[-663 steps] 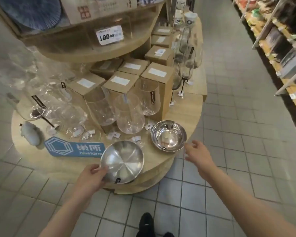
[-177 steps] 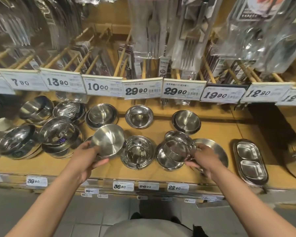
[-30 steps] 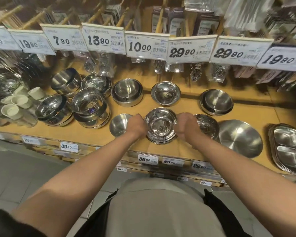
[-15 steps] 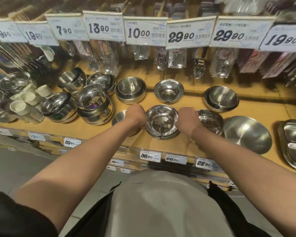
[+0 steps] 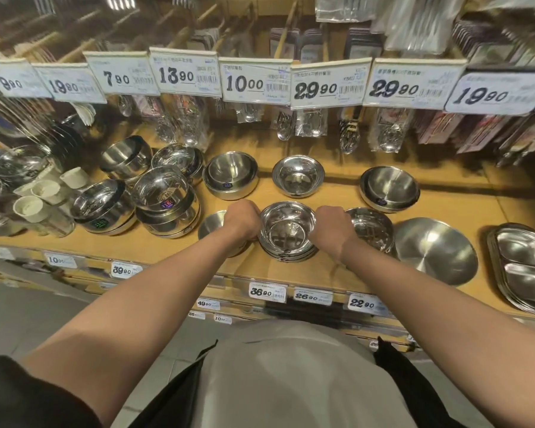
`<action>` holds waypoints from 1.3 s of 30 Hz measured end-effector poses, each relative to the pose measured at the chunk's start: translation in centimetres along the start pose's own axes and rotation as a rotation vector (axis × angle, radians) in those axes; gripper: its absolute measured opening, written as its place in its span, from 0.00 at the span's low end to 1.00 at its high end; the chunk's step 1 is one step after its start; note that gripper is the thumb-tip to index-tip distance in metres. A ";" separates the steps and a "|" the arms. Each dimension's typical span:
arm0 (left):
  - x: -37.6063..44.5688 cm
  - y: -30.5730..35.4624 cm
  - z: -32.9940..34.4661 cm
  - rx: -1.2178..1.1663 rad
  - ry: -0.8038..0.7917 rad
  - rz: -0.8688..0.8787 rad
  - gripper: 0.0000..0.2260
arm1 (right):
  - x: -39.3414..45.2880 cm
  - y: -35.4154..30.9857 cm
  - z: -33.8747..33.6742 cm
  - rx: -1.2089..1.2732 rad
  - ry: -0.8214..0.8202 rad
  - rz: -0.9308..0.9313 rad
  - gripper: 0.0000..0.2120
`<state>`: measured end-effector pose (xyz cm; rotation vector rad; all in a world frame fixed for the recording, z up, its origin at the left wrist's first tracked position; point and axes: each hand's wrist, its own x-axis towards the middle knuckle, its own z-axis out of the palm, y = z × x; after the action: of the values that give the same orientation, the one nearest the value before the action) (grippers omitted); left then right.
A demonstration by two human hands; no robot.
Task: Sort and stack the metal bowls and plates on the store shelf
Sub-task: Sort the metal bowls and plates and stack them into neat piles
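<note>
Wooden shelf (image 5: 464, 208) w/ approx 10 steel bowl piles, 1 wide plate (image 5: 436, 251) far right by 1 divided-tray stack (image 5: 525, 270), centre-front bowl stack (image 5: 288, 239) gripped both sides, left hand (image 5: 243, 219) & right hand (image 5: 332, 225) curled round its rim.

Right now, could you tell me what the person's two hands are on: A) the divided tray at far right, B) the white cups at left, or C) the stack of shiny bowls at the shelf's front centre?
C: the left hand and right hand flank the bowl stack.
</note>
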<state>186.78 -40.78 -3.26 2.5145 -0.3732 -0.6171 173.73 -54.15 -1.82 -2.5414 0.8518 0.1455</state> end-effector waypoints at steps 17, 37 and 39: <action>0.6 0.1 -0.3 0.174 0.047 0.128 0.10 | -0.5 3.5 -3.6 0.119 0.159 0.124 0.13; -5.7 10.4 6.3 0.232 -0.159 0.331 0.15 | -3.1 12.5 -4.8 0.486 0.070 0.335 0.01; -6.3 10.6 6.4 0.194 -0.096 0.330 0.15 | -3.1 12.6 -4.6 0.482 0.069 0.366 0.03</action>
<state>176.77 -49.92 -0.13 2.5264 -0.9004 -0.5931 163.60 -63.46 -1.81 -1.9396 1.2092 -0.0341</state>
